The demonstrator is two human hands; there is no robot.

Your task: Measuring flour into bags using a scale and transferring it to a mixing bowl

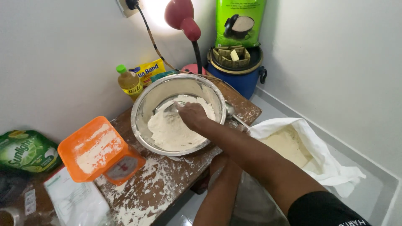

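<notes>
A steel bowl (138, 109) with a heap of white flour (167, 132) stands on a flour-dusted wooden table (167, 180). My right hand (191, 115) reaches into the bowl from the right. Its fingers are curled on what looks like a metal spoon (164, 108) lying on the flour. My left hand (218, 162) sits at the table's front edge just below the bowl. My right forearm mostly hides it, so its grip cannot be made out.
An orange kitchen scale (125, 165) carrying a floury orange tray (90, 146) stands left of the bowl. Behind are an oil bottle (129, 83), a yellow packet (148, 69), a red lamp (182, 16) and a blue bucket (240, 81). An open white flour sack (331, 163) lies on the floor, right.
</notes>
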